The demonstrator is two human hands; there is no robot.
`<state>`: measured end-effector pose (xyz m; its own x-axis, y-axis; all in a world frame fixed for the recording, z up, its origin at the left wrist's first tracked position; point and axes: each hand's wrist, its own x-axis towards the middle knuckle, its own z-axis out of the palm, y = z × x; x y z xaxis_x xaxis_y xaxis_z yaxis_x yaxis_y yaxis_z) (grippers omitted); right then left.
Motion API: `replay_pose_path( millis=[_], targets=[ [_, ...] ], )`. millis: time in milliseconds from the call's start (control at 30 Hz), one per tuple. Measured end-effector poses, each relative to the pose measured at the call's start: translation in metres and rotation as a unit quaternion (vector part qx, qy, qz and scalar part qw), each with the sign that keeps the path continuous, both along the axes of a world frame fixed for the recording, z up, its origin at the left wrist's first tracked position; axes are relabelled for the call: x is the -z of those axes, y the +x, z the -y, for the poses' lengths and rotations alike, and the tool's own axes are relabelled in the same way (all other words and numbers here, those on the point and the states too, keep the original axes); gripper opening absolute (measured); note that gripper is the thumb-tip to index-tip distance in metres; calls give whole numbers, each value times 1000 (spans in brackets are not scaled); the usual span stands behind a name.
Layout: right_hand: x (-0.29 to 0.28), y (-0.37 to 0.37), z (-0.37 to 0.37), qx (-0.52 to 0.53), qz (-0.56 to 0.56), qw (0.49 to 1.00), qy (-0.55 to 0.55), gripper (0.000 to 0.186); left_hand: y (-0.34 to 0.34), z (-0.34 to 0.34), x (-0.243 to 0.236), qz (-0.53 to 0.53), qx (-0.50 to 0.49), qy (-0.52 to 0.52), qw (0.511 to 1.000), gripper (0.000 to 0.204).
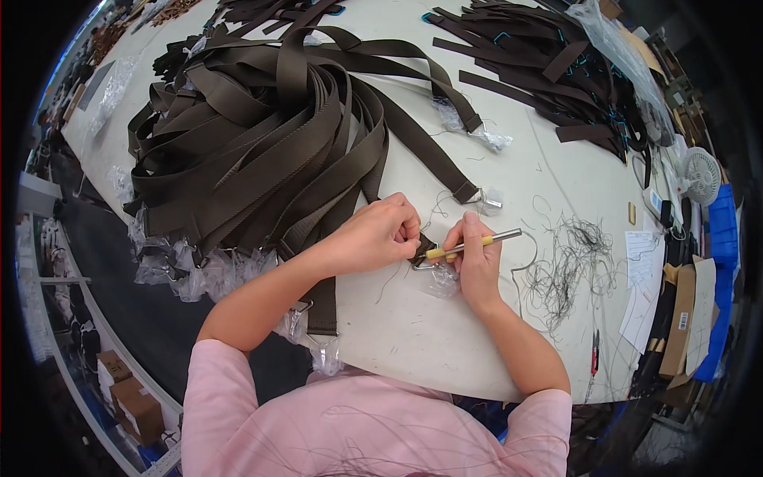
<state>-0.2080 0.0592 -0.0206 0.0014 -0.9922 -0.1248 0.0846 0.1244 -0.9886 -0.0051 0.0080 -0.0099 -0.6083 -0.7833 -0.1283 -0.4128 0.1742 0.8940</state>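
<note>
Hands pinch: left hand [380, 233] grips dark brown strap end [424, 248], right hand [477, 258] holds pen-like tool [474, 243].

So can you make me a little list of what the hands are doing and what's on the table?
left hand: pinches the end of a dark brown woven strap
right hand: holds a thin metal tool with a yellow grip against the strap end
big pile of brown straps: behind the hands
tangle of loose dark threads: right of the hands
white table: under everything
</note>
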Motion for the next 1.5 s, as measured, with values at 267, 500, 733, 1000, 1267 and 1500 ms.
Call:
replay_pose_path(
  millis=[267, 500, 733, 1000, 1267, 1500],
  targets=[
    [0, 5, -2, -18, -15, 1000, 3, 48, 2, 0, 1, -10, -3, 24, 1000, 14],
    [-1, 7, -4, -26, -50, 998, -23, 46, 0, 0, 3, -2, -1, 3, 1000, 11],
    [-2, 8, -3, -28, -72, 997, -32, 46, 1, 0, 3, 7, 3, -9, 1000, 12],
    [-2, 4, -3, 5, -39, 997, -59, 47, -1, 3, 6, 3, -29, 13, 999, 15],
    [-3, -22, 12, 146, 72, 986, -26, 50, 4, -16, -9, 59, 0, -268, 962, 66],
    [13, -12, 18, 84, 46, 995, -8, 53, -3, -1, 3, 10, 41, -257, 966, 24]
  ],
)
